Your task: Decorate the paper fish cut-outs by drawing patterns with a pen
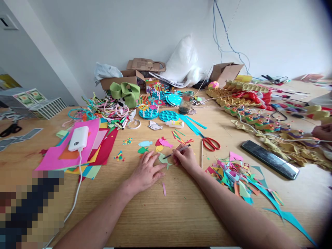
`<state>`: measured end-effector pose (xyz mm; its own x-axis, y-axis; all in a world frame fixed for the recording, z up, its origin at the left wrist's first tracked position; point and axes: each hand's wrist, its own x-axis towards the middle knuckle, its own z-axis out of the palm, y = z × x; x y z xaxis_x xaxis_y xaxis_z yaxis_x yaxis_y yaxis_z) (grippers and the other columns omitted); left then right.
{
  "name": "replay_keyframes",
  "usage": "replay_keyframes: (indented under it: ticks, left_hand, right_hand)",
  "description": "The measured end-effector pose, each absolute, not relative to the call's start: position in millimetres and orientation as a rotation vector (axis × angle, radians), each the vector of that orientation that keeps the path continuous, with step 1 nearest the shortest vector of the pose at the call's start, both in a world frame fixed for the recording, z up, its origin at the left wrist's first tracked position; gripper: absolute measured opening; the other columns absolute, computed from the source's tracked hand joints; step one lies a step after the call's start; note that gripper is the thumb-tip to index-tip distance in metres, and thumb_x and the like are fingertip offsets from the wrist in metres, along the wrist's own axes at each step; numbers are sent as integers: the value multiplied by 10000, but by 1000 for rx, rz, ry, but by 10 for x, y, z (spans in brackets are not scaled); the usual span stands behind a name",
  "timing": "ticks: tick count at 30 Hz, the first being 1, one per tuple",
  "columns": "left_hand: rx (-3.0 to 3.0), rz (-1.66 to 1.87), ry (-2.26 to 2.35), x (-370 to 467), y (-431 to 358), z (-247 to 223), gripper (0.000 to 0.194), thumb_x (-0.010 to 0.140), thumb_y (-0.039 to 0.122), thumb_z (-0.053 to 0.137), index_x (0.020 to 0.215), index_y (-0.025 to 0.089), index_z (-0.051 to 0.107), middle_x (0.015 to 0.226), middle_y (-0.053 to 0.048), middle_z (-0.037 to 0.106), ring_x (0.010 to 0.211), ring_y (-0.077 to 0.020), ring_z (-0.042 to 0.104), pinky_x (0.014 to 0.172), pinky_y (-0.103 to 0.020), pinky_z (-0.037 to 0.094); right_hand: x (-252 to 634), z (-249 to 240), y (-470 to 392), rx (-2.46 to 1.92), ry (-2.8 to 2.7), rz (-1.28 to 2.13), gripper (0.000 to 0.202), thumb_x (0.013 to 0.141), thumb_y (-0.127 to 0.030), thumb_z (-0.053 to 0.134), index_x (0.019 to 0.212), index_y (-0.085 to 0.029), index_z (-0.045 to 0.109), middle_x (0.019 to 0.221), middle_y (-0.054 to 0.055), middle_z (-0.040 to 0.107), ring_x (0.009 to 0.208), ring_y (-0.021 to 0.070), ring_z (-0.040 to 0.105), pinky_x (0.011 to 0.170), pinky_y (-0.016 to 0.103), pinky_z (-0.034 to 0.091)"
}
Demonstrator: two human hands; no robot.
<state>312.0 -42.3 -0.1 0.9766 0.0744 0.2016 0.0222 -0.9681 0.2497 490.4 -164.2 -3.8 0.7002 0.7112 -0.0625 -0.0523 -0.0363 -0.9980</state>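
My right hand [184, 159] is closed around a dark pen [184, 147], whose tip rests on a pale green paper fish [163, 159]. My left hand [146, 172] lies flat with fingers spread, its fingertips by the fish's left and lower edges. Just beyond are a light blue fish [145, 143], a green fish [142, 150], a yellow fish [159, 148] and a pink fish [165, 143]. A white paper fish [155, 125] lies farther back, near a glue bottle [176, 123]. Small paper dots [119, 156] sit to the left.
Red-handled scissors [211, 144] and a wooden stick [201, 154] lie right of my hand. Paper scraps [240, 176] and a phone [269, 159] are farther right. Coloured sheets hold a white power bank [78, 138] at left. Another person's hand [323, 132] shows at the right edge.
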Motion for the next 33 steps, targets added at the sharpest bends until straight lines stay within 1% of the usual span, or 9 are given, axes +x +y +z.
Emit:
replay_keyframes:
  ticks: [6, 21, 29, 33]
  left_hand:
    - [2862, 324, 81, 3120, -426, -9, 347, 955, 437, 488, 1266, 349, 616, 1462, -65, 432, 1382, -312, 284, 1121, -579, 293]
    - [2867, 316, 82, 3118, -429, -4, 345, 954, 426, 497, 1268, 343, 615, 1464, -72, 432, 1385, -310, 288, 1129, -578, 277]
    - [2878, 266, 83, 3124, -435, 43, 351, 953, 415, 503, 1275, 332, 613, 1463, -92, 427, 1388, -327, 282, 1119, -596, 285]
    - [2877, 281, 76, 3122, -433, 38, 351, 948, 418, 512, 1277, 340, 609, 1465, -81, 422, 1389, -323, 276, 1120, -584, 291]
  right_hand:
    - [4899, -35, -1647, -1507, -588, 676, 318, 679, -440, 710, 643, -224, 479, 490, -25, 587, 368, 130, 530, 342, 225, 426]
    - [4906, -57, -1648, -1504, -609, 677, 292, 694, -410, 702, 640, -218, 488, 474, -32, 584, 356, 119, 518, 342, 216, 419]
    - [4910, -67, -1644, -1495, -600, 681, 279, 699, -398, 697, 647, -219, 489, 485, -35, 586, 361, 122, 527, 345, 217, 424]
    - [4908, -67, -1650, -1497, -619, 691, 270, 710, -384, 689, 645, -220, 485, 477, -37, 581, 354, 121, 522, 341, 215, 417]
